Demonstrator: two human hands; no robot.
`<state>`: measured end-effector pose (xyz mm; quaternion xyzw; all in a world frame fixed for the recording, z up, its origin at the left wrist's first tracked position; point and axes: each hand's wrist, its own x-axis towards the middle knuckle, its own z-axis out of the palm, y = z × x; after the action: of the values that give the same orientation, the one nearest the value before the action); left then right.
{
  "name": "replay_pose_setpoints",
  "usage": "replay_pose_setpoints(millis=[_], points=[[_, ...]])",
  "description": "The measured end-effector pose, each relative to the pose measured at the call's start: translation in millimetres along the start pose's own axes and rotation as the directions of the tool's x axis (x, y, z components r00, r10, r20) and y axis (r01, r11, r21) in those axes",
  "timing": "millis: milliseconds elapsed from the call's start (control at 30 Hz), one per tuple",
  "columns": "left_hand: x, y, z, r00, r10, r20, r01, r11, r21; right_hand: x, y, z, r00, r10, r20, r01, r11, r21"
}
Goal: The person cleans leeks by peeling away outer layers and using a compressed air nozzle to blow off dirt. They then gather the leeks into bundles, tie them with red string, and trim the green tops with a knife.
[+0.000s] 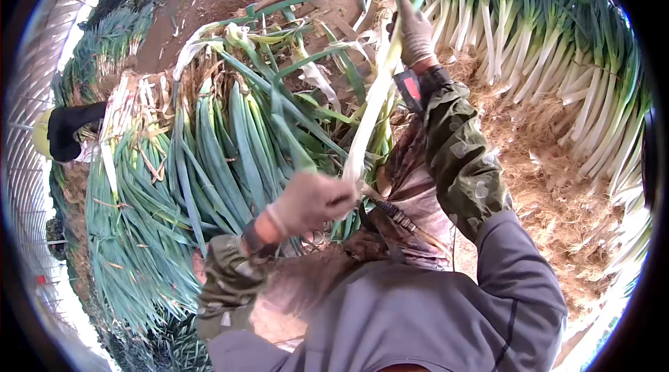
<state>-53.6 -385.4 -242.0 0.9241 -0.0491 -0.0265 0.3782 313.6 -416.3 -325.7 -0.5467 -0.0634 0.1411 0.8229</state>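
Note:
A long leek (369,121) with a white stalk slants across the middle of the head view. My right hand (416,34), in a pale glove, is closed around its upper part, below the green leaves. Near the stalk's lower end, my left hand (313,199) is a gloved, motion-blurred fist. A blurred green leaf reaches down to this hand, and what lies inside the fingers is hidden. A thin tan hose with a black coiled section (397,215) runs from beside the left fingertips across my lap.
Piled leeks with long green leaves (209,142) lie to the left, with loose leaves over them. Rows of leeks with white stalks (529,58) curve along the right, above matted roots (536,191). Another person's dark sleeve (80,121) shows at far left.

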Motion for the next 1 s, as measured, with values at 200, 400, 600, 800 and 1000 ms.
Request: replay_pose_setpoints(millis=[200, 400, 600, 800, 1000], points=[[-109.5, -56.3, -11.3, 0.811, -0.527, 0.253, 0.339, 0.777, 0.53, 3.6, -8.8, -10.0, 1.0, 0.027, -0.01, -0.026, 0.994, 0.103], [-12.7, -53.7, -31.9, 0.819, -0.429, -0.382, 0.423, 0.9, -0.105, -20.4, 3.4, 5.5, 0.991, -0.047, 0.125, 0.038, 0.997, 0.07], [83.8, -42.0, 1.2, 0.905, -0.353, -0.237, 0.267, 0.905, -0.33, -60.4, -29.9, 26.7, 0.994, 0.021, 0.111, -0.037, 0.989, 0.145], [80.9, -43.9, 12.7, 0.841, -0.349, -0.413, 0.358, 0.932, -0.058, -58.0, -22.9, 22.9, 0.972, -0.059, 0.227, 0.007, 0.974, 0.225], [55.9, -46.1, 28.0, 0.898, 0.074, -0.433, 0.057, 0.958, 0.282, -44.8, -29.6, 13.3, 0.981, 0.044, 0.189, -0.091, 0.964, 0.249]])
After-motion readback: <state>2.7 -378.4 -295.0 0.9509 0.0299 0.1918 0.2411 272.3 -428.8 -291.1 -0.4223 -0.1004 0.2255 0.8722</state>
